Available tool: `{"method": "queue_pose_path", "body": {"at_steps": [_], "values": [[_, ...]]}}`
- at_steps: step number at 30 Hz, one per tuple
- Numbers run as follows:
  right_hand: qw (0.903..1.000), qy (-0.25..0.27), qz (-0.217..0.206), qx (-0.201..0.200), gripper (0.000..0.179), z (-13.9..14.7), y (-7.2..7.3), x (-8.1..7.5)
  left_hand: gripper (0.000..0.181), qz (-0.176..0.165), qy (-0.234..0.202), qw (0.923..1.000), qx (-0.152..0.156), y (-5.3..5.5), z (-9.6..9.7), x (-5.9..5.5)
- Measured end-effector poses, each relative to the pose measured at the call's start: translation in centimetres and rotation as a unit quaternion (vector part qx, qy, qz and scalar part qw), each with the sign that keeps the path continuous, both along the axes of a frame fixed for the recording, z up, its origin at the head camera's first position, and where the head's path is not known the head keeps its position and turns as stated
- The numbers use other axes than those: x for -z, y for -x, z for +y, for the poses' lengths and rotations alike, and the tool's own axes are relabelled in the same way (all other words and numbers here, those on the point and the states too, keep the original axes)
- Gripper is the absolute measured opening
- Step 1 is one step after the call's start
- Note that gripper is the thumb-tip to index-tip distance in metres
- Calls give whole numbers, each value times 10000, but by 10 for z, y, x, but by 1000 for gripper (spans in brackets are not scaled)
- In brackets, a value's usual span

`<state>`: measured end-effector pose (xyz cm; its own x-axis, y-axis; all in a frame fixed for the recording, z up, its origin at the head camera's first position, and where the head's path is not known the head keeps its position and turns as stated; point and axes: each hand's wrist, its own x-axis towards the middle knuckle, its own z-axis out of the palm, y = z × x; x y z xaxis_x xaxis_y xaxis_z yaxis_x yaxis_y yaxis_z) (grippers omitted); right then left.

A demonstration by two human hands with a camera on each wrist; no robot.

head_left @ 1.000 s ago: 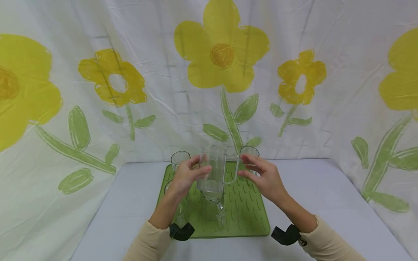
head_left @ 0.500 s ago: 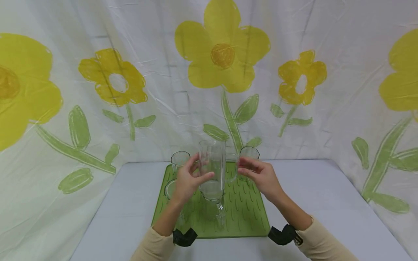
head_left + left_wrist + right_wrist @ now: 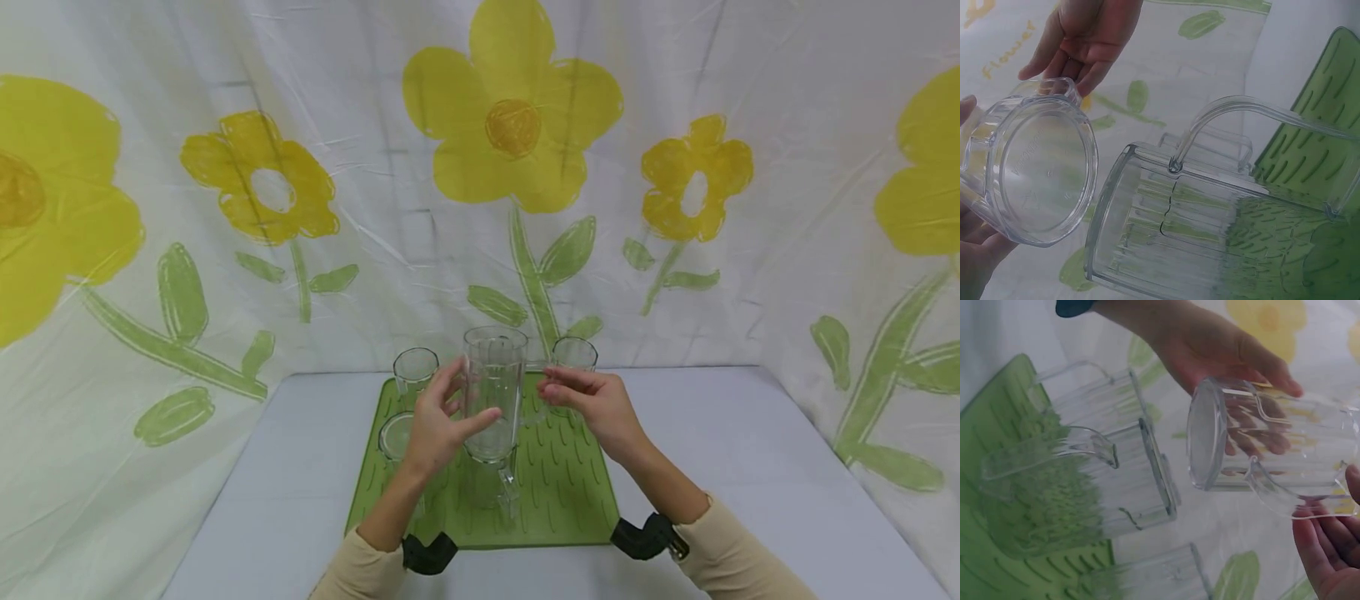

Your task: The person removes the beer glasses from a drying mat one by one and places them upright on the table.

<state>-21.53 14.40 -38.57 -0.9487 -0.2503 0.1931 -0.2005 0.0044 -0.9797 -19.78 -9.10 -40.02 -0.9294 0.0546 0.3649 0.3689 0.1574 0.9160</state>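
A clear glass mug (image 3: 497, 358) is held up over the mat, its rim upward. My left hand (image 3: 438, 429) grips the mug's body from the left, thumb across the near side. From the right, my right hand (image 3: 603, 412) pinches the handle between thumb and fingertips. In the left wrist view the round base of the held mug (image 3: 1047, 178) shows. Below it stands a second glass mug (image 3: 1172, 212) with its handle, on the mat. In the right wrist view the held mug (image 3: 1210, 434) is apart from the standing mug (image 3: 1129, 472).
The green ribbed mat (image 3: 562, 508) lies on a white table (image 3: 690, 433). Other glass mugs stand at its back left (image 3: 415, 367), left side (image 3: 393, 437) and back right (image 3: 576, 354). Behind the table hangs a white flowered curtain (image 3: 360, 167).
The held mug has turned so its rim opening shows more toward the head camera. My right fingers have come together on the handle, and my left hand has moved slightly right with the mug.
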Motion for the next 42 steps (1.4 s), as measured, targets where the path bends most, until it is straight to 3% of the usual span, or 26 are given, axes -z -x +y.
{"method": "queue_pose_path", "body": {"at_steps": [19,32,42], "values": [[9999,96,111,-5,34,0,-1,-4,85,77,150,9998,116,-2,1,0],[9994,87,251,229,32,0,-4,-8,89,51,267,9993,252,-4,3,-1],[9991,76,349,243,33,3,-5,-14,88,312,499,9972,470,-5,2,0]]}}
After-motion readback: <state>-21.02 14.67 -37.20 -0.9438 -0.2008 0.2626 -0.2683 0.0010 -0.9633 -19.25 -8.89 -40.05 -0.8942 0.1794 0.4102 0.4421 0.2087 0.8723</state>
